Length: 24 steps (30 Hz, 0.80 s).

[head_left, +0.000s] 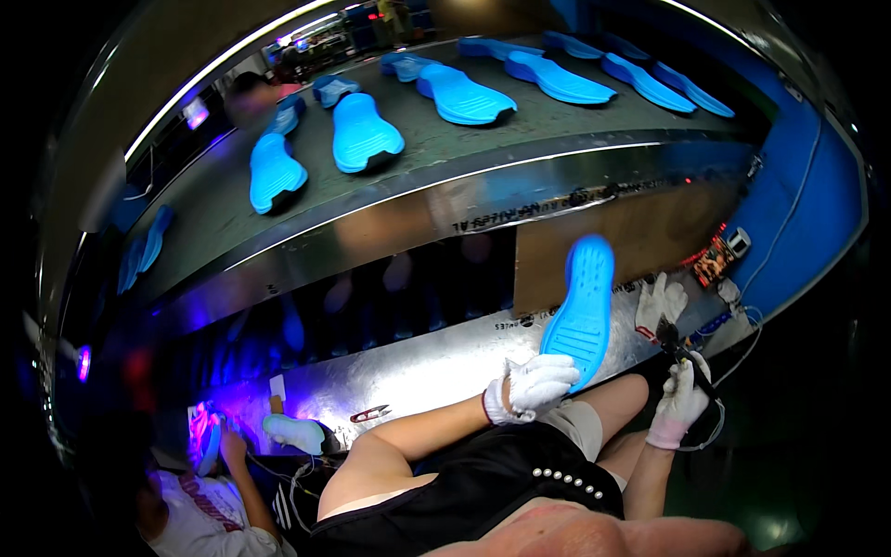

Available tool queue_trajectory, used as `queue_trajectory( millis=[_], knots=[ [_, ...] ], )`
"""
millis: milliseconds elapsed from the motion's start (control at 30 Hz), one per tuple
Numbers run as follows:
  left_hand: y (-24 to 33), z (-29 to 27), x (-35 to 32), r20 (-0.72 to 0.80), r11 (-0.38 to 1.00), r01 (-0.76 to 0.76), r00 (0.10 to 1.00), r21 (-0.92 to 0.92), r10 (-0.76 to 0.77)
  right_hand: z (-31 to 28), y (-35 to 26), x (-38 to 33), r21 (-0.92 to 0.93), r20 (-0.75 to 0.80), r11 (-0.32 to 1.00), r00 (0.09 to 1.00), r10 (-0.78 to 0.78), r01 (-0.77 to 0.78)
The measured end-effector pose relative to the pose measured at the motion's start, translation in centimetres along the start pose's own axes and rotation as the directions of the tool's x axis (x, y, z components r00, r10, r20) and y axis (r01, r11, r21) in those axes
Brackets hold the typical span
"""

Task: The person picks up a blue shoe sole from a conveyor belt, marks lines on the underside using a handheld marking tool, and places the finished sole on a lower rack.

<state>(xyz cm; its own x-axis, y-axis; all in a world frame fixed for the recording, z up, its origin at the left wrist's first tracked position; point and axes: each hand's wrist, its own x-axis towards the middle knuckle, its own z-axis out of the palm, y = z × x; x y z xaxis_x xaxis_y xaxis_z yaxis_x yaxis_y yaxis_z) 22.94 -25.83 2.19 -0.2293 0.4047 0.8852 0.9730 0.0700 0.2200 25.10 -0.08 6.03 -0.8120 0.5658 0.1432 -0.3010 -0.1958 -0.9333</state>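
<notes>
My left hand, in a white glove, grips the heel end of a bright blue shoe sole and holds it upright, tread side toward me, over the metal ledge. To the right and slightly lower, my right hand, also gloved in white, is closed around a dark brush-like tool that points up, near the sole's right edge without touching it.
Several blue soles ride on the grey conveyor belt above. A spare white glove lies on the ledge at right, small snips at left. Another person sits lower left beside a violet lamp.
</notes>
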Motion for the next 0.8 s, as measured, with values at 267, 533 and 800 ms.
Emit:
queue_trajectory(
  millis=[267, 533, 800],
  knots=[
    [0.9, 2.6, -5.5, 0.095, 0.727, 0.686, 0.726, -0.029, -0.681, 0.2, 2.2, -0.1, 0.021, -0.077, 0.996, 0.993, 0.084, -0.083],
    [-5.5, 4.8, -4.5, 0.708, -0.726, 0.002, 0.225, -0.688, -0.670, 0.8, 4.8, -1.2, -0.032, 0.054, 0.983, 0.982, 0.180, -0.179],
    [-4.6, 7.8, -3.3, 0.743, -0.761, -0.147, 0.162, -0.632, -0.649, 1.7, 7.4, -0.3, -0.470, 0.144, 0.879, 0.976, 0.161, -0.076]
  ],
)
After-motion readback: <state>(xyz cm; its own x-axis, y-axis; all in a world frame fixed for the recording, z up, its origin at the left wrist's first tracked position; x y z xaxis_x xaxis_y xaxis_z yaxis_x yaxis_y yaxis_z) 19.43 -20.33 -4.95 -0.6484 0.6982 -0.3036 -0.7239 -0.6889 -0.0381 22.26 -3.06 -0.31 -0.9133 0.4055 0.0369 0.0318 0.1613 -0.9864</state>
